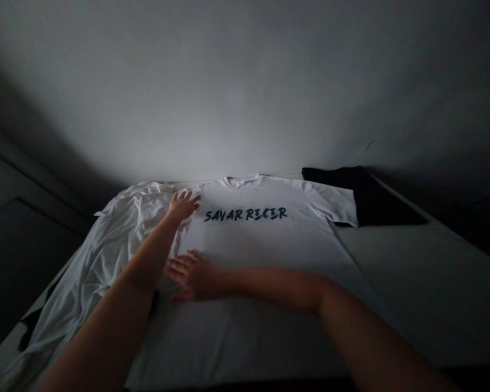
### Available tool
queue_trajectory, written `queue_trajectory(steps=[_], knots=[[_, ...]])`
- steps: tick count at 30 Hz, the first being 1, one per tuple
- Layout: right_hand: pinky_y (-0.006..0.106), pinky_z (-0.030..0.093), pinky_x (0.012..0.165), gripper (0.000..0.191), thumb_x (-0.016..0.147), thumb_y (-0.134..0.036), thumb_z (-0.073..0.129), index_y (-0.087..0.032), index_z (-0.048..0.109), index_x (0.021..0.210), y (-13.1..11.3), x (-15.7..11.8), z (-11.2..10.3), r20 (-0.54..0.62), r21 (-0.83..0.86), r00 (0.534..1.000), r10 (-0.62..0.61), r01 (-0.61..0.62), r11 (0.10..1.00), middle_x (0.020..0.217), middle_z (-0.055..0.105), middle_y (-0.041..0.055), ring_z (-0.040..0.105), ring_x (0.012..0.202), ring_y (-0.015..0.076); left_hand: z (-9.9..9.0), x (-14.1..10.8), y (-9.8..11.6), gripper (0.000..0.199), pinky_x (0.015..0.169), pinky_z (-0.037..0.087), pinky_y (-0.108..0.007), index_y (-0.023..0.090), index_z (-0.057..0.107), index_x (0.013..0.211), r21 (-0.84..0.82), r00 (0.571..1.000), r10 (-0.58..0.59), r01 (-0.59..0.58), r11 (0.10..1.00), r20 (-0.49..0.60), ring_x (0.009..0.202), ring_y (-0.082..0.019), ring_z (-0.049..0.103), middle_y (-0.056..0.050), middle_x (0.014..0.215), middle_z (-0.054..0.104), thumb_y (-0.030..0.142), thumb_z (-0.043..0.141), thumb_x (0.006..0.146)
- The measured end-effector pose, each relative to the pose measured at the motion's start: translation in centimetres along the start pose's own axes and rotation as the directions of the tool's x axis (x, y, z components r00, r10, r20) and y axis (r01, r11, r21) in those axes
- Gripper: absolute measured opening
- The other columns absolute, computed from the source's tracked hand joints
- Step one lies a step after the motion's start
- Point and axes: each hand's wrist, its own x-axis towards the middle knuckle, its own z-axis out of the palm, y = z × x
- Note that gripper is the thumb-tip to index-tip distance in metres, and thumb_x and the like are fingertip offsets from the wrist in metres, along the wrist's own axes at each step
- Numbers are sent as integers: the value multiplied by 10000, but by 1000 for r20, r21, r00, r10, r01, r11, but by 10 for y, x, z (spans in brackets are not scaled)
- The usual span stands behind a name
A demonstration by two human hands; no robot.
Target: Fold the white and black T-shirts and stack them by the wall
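A white T-shirt (pixel 265 245) lies spread on a pale surface, collar at the far side, with dark lettering reading "SAVAR RICER" across its chest. My left hand (pixel 183 206) rests flat near the lettering's left end, fingers spread, on the shirt where its smooth front meets a crumpled white part (pixel 122 239). My right hand (pixel 191 276) lies lower on the shirt, palm down with fingers spread, pointing left. Neither hand grips the cloth.
A black cloth (pixel 361 198) lies partly under the shirt's far right sleeve. The pale surface (pixel 424 283) extends to the right of the shirt. A grey wall (pixel 245 92) rises behind, and a dark panel (pixel 20 245) stands at the left.
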Motion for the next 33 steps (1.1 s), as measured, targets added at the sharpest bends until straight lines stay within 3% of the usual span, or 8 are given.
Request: queue_trajectory(steps=[4,8,11,15,22,26,28,33], knots=[[379,369,1141,792,933,-708,385,-91,516,1413,-75,-18,-17,18,-55,972,-234,234,971,1465,532,133,500,1344,260,-6,-35,28,564,1191,162,-560,208,364,1536,-23,998,-10,11,1000,61,1494,-335,245,-146,1619,297,420,315,1015],[188,341,1127,452,984,-504,474,-253,600,1338,-78,-42,-43,44,97,919,-392,387,917,1433,576,-44,496,1341,86,-6,-81,72,623,1183,226,-544,105,259,1562,-104,998,11,-4,995,70,1502,-330,230,-167,1636,239,423,243,1026],[330,344,1171,331,986,-337,531,-315,624,1303,-42,-79,-61,29,219,998,55,-60,974,1410,595,-60,494,1355,146,-4,-123,105,651,1168,264,-551,91,209,1575,-135,997,5,5,991,74,1507,-348,204,-183,1646,184,442,229,1027],[549,269,1190,565,975,-404,538,-110,489,1454,-1,-162,-73,26,58,672,740,-740,670,1543,406,187,339,1455,330,3,-192,130,628,1162,246,-604,170,227,1582,-164,1000,-8,8,986,3,1515,-355,168,-157,1653,173,459,233,1025],[531,261,1190,630,997,-478,392,-129,389,1522,-21,-361,-85,-197,-181,412,890,-907,380,1596,331,157,267,1488,315,41,-318,80,522,1158,336,-542,218,428,1487,-190,945,127,-190,963,-302,1498,-285,262,-113,1574,398,342,282,1002],[660,206,1153,622,1000,-453,384,-77,424,1493,-46,-364,-88,-322,-205,241,915,-962,181,1582,335,204,194,1492,410,30,-327,105,506,1121,353,-621,144,531,1398,-186,944,2,-68,980,-330,1445,-356,358,-182,1479,507,328,298,988],[681,173,1153,628,1005,-459,367,-67,429,1491,-56,-318,-83,-315,-174,267,911,-960,221,1596,304,201,150,1497,429,15,-310,149,555,1113,343,-639,99,494,1433,-185,941,-73,11,983,-331,1435,-385,364,-211,1497,475,384,308,995],[516,224,1208,566,1026,-456,338,-217,374,1538,-67,-208,-63,-82,-43,626,775,-779,625,1627,278,85,243,1500,268,-5,-271,227,556,1170,327,-509,192,342,1544,-207,950,159,-218,954,-267,1479,-283,310,-98,1603,332,379,297,1023]])
